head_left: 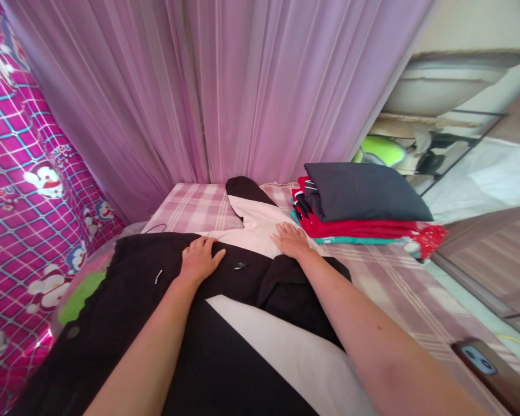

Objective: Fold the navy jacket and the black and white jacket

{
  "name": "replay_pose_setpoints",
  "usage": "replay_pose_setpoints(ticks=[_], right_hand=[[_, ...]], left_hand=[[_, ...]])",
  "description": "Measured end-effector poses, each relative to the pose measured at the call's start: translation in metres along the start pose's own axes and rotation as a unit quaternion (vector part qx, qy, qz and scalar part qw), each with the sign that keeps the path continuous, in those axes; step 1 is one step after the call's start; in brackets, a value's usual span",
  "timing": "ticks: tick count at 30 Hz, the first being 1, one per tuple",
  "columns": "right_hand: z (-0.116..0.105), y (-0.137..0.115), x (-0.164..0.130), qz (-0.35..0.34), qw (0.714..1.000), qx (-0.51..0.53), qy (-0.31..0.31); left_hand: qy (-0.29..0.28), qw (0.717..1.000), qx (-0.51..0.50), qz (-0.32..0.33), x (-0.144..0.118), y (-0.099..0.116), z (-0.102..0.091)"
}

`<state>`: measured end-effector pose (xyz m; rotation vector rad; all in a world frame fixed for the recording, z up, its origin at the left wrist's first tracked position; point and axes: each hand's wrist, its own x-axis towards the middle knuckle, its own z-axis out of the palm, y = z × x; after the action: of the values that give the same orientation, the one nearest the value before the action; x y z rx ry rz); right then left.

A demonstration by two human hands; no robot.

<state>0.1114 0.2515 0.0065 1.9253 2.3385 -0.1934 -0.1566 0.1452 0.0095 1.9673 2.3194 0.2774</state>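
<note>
The black and white jacket [242,289] lay spread on the bed [190,208], both hands flat and open: left hand [199,258], right hand [291,239]. Its lower part was cut off.

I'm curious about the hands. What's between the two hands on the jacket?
In the head view, between the left hand and the right hand lies only the black and white jacket, with a small zipper pull.

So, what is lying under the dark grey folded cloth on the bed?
Under the dark grey folded cloth lie red folded clothes and a teal layer, on the checked bedsheet. How many pieces are stacked is hidden.
</note>
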Motion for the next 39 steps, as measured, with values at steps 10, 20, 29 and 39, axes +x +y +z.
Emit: replay_pose_setpoints(ticks=[10,20,29,39], right_hand=[[-0.019,-0.042,0.019,-0.087,0.994,0.027,0.055],[-0.021,-0.056,0.035,-0.021,0.996,0.084,-0.023],[-0.025,-0.074,0.024,-0.065,0.996,0.024,-0.047],[-0.023,0.002,-0.065,-0.081,0.995,-0.031,0.053]], left_hand=[[-0.006,1.0,0.004,-0.005,0.0,0.002,-0.003],[-0.018,1.0,-0.002,-0.006,-0.002,0.003,-0.006],[-0.006,1.0,-0.024,0.005,-0.005,0.002,-0.005],[0.02,0.999,-0.028,0.017,-0.002,-0.003,0.003]])
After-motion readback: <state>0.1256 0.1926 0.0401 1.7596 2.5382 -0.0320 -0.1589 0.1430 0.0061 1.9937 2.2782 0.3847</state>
